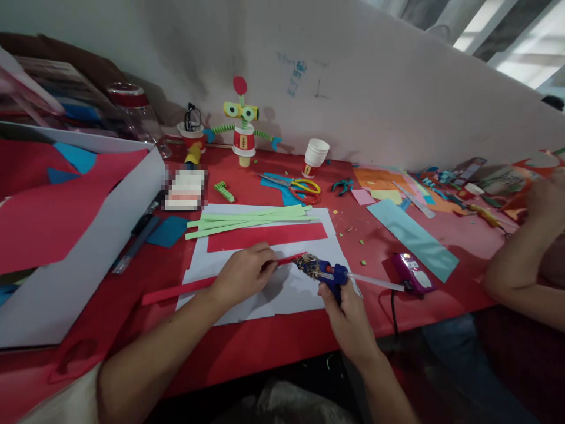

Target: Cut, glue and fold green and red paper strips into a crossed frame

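Observation:
My left hand (245,271) pinches a narrow red paper strip (179,290) that runs from the table's left side across the white paper (282,294). In my right hand (348,312) is a blue hot glue gun (324,271), its nozzle end crusted with dark and yellowish residue. The gun's tip points left and meets the strip's right end; whether glue is coming out is too small to tell. A clear glue stick (375,281) sticks out of the gun's back. Just beyond lie a wide red paper strip (267,237) and several light green strips (251,219).
A paper-cup figure (244,140), stacked cups (316,154), scissors (293,185) and pliers (342,186) line the back. At left stands a white box (88,282) of coloured paper. A purple device (412,274) and another person's arm (521,259) are at right.

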A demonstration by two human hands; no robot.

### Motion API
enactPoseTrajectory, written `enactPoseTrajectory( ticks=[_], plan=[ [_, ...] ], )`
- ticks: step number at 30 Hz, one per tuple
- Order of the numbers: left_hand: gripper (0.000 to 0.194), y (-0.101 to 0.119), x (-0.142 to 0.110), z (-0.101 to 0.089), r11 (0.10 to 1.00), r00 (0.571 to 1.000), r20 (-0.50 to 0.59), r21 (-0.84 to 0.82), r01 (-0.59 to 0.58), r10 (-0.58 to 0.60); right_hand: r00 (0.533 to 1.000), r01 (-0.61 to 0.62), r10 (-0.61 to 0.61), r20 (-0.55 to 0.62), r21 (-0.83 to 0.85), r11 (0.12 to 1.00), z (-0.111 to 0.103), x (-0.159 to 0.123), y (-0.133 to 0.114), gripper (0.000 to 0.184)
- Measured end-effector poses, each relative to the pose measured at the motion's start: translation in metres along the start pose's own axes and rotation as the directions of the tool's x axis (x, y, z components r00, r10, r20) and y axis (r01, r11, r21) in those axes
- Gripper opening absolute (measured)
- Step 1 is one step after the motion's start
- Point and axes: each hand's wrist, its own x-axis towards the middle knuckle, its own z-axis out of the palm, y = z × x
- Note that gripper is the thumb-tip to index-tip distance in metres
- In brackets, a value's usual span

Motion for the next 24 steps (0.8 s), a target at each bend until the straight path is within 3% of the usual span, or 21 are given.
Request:
enactPoseTrajectory(
  ticks=[18, 24],
  plan=[
    [0.017, 0.002, 0.001, -0.002, 0.999, 0.999, 0.025, 0.022, 0.042, -0.043, 0.997, -0.047, 0.029, -0.071, -0.261, 0.964, -0.006, 0.005, 0.001, 0.040],
    [0.022, 0.000, -0.001, 0.000, 0.985, 0.999, 0.016, 0.167, -0.032, 0.030, 0.997, -0.053, 0.034, -0.070, -0.285, 0.957, -0.015, 0.011, 0.006, 0.039]
  ],
)
